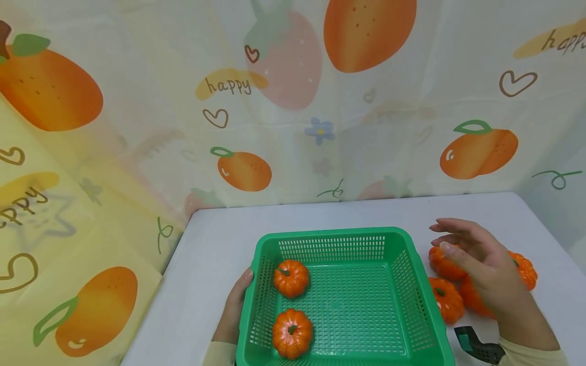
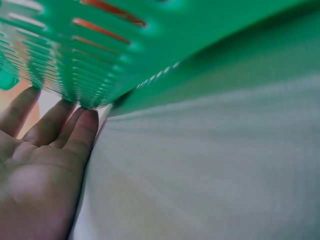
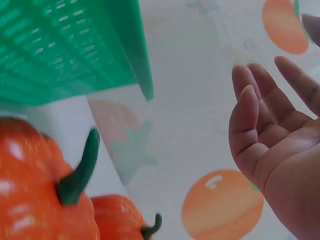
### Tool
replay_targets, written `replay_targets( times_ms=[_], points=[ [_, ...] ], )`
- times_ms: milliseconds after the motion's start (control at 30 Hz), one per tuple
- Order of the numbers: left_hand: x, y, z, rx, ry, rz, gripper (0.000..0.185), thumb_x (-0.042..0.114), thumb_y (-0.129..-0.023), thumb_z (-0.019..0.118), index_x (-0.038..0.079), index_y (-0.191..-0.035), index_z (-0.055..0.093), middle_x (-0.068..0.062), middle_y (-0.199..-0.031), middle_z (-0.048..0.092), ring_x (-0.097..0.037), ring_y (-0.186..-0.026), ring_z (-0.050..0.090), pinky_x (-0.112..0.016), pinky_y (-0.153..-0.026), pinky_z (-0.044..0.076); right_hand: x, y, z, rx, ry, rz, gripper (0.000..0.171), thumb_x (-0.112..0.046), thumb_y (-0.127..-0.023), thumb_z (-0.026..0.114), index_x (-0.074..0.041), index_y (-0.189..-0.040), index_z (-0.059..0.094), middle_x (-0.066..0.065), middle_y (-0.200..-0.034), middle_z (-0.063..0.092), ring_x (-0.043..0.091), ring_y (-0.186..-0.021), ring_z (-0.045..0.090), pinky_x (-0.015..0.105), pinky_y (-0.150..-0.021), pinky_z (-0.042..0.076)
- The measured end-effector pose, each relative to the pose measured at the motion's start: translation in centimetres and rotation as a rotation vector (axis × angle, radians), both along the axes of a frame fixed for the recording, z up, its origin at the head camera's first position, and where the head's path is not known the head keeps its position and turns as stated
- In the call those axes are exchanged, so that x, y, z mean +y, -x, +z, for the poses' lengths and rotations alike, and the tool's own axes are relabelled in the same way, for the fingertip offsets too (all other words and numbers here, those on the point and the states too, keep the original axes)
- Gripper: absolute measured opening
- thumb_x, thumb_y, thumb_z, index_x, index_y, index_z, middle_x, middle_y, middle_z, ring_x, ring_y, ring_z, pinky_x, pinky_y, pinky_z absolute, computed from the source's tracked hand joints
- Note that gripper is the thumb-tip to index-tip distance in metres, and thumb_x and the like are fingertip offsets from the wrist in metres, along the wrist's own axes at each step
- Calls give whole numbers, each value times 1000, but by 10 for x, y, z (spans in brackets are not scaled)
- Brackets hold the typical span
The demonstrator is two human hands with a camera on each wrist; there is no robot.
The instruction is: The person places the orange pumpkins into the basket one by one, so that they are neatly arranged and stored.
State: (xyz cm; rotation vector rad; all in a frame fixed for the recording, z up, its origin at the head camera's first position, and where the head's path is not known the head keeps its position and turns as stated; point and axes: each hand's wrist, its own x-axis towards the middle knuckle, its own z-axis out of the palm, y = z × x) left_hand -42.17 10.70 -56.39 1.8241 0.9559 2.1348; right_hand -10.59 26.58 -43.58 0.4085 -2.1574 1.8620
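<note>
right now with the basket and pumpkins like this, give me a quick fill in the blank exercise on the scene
1. The green basket holds ____ pumpkins.
2. The left hand touches the basket's ____ wall.
3. The right hand hovers open over the pumpkins lying ____ the basket.
4. The basket stands on a ____ table.

Missing words: two; left; outside; white

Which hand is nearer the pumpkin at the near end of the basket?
Left. The left hand rests against the basket wall just beside that pumpkin; the right hand hovers outside, over the loose pumpkins on the table.
</note>
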Motion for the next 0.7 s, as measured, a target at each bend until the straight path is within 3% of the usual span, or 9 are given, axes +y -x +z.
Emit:
replay_targets(
  times_ms=[67,100,167,333,367,467,567,633,700],
  points=[
    [17,38,-39,31,-30,0,11,25,-105,66,27,-107,76,7,-106,74,-9,-96,66,-27,-87,54,5,-1,-2,-11,2,-13,46,11,-108,55,0,-152,55,9,-139,65,17,-114,66,18,-94,54],
    [22,48,-52,36,-53,5,11,20,-104,64,20,-106,75,2,-105,74,-13,-96,66,-30,-87,55,7,-1,-2,-15,-5,-24,45,10,-109,55,-1,-152,55,8,-139,65,17,-115,66,18,-94,54],
    [21,54,-64,71,-40,91,12,16,-104,62,11,-106,72,-8,-107,73,-18,-100,66,-34,-92,56,11,-2,-3,-24,3,-36,45,10,-109,55,-1,-153,55,8,-139,65,16,-115,66,17,-94,53],
    [16,44,-62,117,-4,252,31,17,-105,59,-13,-98,60,-28,-102,67,-34,-99,65,-45,-94,56,22,-4,-4,-18,-65,-118,45,8,-109,56,-1,-153,55,6,-139,65,15,-115,66,14,-95,51],
    [16,41,-61,126,8,308,35,18,-105,59,-17,-98,57,-26,-104,69,-31,-100,66,-43,-95,56,24,-4,-5,-14,-92,-140,45,8,-110,56,-2,-154,55,5,-139,65,14,-115,66,14,-95,50],
    [15,35,-57,111,-14,309,44,21,-106,59,-21,-98,53,-24,-107,69,-31,-102,65,-42,-98,55,29,-4,-8,-14,-126,-193,47,7,-110,56,-4,-156,54,1,-139,65,11,-116,64,13,-91,51],
    [16,35,-58,63,-41,220,37,30,-109,63,-6,-106,65,-10,-113,71,-23,-106,64,-37,-99,53,35,-4,-12,-18,-173,-257,48,5,-110,57,-8,-157,54,-4,-138,64,8,-115,63,12,-87,52],
    [16,36,-59,27,-64,117,22,27,-110,61,8,-113,71,-4,-115,72,-20,-107,63,-35,-100,51,38,-4,-14,-25,-208,-302,49,2,-110,59,-11,-158,55,-9,-137,64,6,-115,62,11,-85,51],
    [16,37,-63,46,-57,146,26,28,-111,60,5,-115,71,-14,-116,71,-18,-111,62,-35,-104,50,42,-5,-17,-37,-218,-330,49,1,-110,60,-12,-158,55,-11,-136,63,4,-114,61,9,-85,51]
  ],
)
